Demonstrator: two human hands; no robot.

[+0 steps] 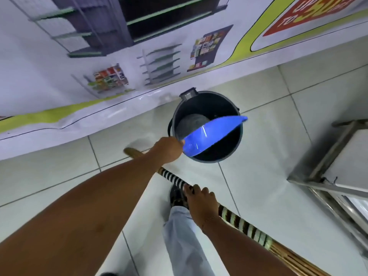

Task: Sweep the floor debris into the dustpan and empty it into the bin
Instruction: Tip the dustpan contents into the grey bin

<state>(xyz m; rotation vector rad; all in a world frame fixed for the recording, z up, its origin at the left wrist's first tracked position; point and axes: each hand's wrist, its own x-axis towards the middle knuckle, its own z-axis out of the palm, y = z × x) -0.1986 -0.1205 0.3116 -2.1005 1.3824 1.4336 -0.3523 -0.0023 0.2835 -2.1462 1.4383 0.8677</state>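
A blue dustpan (211, 134) is tilted on its side over the open mouth of a dark round bin (229, 108) that stands on the tiled floor by the wall. My left hand (167, 149) grips the dustpan's handle at the bin's near-left rim. My right hand (199, 202) is wrapped around the black-and-white striped handle of a broom (245, 224); its straw bristles run off the lower right and its wooden end pokes out past my left forearm. The bin's inside shows a grey bottom; I see no debris in the pan.
A printed banner (99, 76) with shelf pictures covers the wall behind the bin. A steel-framed cabinet (326, 176) stands to the right. My trouser leg (183, 236) and shoe are below the broom on pale floor tiles.
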